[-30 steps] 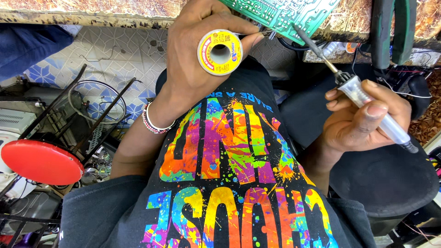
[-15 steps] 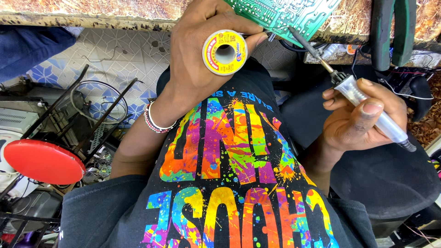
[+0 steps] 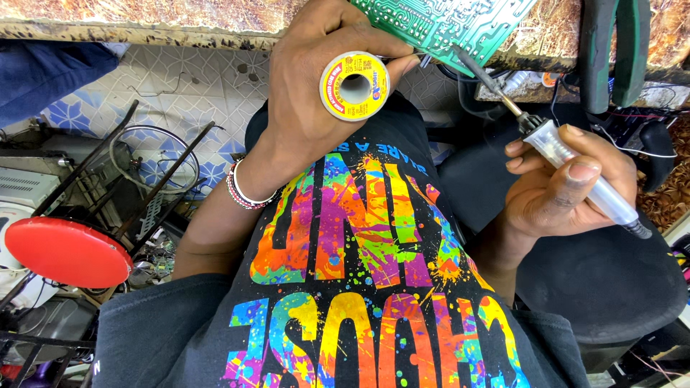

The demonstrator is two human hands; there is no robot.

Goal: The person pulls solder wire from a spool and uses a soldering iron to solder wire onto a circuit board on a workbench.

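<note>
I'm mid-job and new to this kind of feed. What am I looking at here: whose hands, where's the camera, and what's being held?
There is no machine: a person works bare-handed, and the one camera sits on their head, looking down past their colourful shirt. The left hand grips a yellow spool of solder wire. The right hand holds a soldering iron like a pen, its tip against a green circuit board that lies at the workbench edge. Green-handled pliers rest at upper right. A red round stool stands on the tiled floor below left.
</note>
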